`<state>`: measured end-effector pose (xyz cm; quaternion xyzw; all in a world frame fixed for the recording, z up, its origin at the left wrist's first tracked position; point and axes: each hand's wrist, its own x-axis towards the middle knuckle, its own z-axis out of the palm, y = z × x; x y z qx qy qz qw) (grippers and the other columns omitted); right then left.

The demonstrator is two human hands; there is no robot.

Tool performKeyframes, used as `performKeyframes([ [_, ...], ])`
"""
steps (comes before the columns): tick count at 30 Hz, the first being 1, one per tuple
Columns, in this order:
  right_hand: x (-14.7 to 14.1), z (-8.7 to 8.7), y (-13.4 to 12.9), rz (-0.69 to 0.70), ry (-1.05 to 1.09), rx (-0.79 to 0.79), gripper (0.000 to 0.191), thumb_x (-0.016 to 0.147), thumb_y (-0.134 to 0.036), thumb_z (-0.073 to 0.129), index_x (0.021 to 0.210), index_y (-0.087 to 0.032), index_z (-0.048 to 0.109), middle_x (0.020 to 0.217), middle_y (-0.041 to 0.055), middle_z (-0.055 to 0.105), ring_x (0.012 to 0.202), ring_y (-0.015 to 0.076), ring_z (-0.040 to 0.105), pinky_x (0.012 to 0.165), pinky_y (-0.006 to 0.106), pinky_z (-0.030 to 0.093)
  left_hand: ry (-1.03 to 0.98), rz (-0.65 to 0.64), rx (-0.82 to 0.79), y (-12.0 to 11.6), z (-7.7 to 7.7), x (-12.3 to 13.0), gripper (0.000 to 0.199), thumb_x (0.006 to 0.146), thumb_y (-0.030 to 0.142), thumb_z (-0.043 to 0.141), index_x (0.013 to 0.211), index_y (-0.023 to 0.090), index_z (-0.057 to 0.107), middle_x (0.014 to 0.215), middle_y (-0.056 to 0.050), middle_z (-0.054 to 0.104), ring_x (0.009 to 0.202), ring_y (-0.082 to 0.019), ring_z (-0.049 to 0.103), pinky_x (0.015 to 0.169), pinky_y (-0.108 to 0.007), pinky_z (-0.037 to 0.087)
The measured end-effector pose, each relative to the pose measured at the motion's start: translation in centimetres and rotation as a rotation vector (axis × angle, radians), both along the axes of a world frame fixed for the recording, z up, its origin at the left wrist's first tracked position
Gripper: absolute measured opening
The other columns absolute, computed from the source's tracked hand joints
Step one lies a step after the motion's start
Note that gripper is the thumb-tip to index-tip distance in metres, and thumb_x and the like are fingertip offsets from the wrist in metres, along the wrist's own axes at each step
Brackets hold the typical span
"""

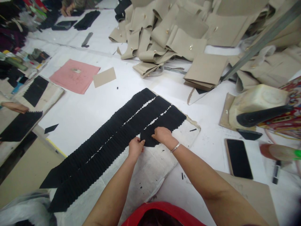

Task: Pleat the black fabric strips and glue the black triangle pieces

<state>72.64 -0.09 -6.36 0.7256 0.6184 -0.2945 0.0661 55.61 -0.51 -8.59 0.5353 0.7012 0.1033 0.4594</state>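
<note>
Rows of overlapping black pieces (105, 138) with jagged edges lie slantwise on a pale cloth-covered board (150, 169). At the near edge of the shorter right-hand row, my left hand (136, 147) pinches the edge of a black piece (148, 138) between thumb and finger. Just to its right, my right hand (162, 136), with a metal bracelet at the wrist, rests its closed fingers on the same row. Whether those fingers hold anything is hidden.
Beige pieces (164, 34) are heaped at the back. A phone (239, 158), a marker (276, 172) and a pale container (256, 103) are at right. Another person's hand (17, 107) touches black pieces at left; a pink sheet (75, 75) lies beyond.
</note>
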Motion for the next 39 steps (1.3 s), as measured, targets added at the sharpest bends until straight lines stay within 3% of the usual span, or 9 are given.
performKeyframes([
  [13, -0.1, 0.1, -0.1, -0.001, -0.002, 0.026, 0.034, 0.078, -0.040, 0.054, 0.095, -0.014, 0.068, 0.095, 0.0142, 0.067, 0.091, 0.0241, 0.062, 0.073, 0.029, 0.047, 0.002, 0.013, 0.010, -0.2, 0.2, 0.1, 0.018, 0.071, 0.030, 0.058, 0.064, 0.018, 0.047, 0.050, 0.003, 0.052, 0.040, -0.014, 0.056, 0.036, -0.022, 0.044],
  [17, -0.8, 0.3, -0.5, -0.011, 0.003, 0.069, 0.040, 0.080, -0.048, 0.051, 0.095, -0.015, 0.067, 0.096, 0.0144, 0.067, 0.092, 0.0237, 0.061, 0.077, 0.029, 0.046, 0.000, 0.008, 0.017, -0.3, 0.5, 0.2, 0.018, 0.071, 0.029, 0.058, 0.063, 0.018, 0.047, 0.049, 0.003, 0.051, 0.039, -0.014, 0.055, 0.035, -0.021, 0.042],
  [26, -1.6, -0.1, -0.4, 0.009, -0.007, 0.059, 0.039, 0.078, -0.048, 0.054, 0.095, -0.015, 0.066, 0.095, 0.0137, 0.067, 0.091, 0.0244, 0.062, 0.073, 0.029, 0.047, -0.023, -0.011, 0.033, -0.5, -0.4, -0.4, 0.018, 0.070, 0.034, 0.058, 0.068, 0.019, 0.049, 0.049, 0.003, 0.053, 0.039, -0.014, 0.056, 0.036, -0.022, 0.042],
  [39, -1.0, -0.3, 0.1, -0.005, 0.030, 0.006, 0.039, 0.076, -0.050, 0.056, 0.093, -0.017, 0.067, 0.095, 0.0111, 0.067, 0.090, 0.0221, 0.062, 0.072, 0.027, 0.046, -0.051, 0.034, -0.071, -0.5, 0.3, -0.6, 0.016, 0.071, 0.027, 0.060, 0.066, 0.018, 0.047, 0.047, 0.004, 0.052, 0.038, -0.012, 0.053, 0.037, -0.021, 0.043],
])
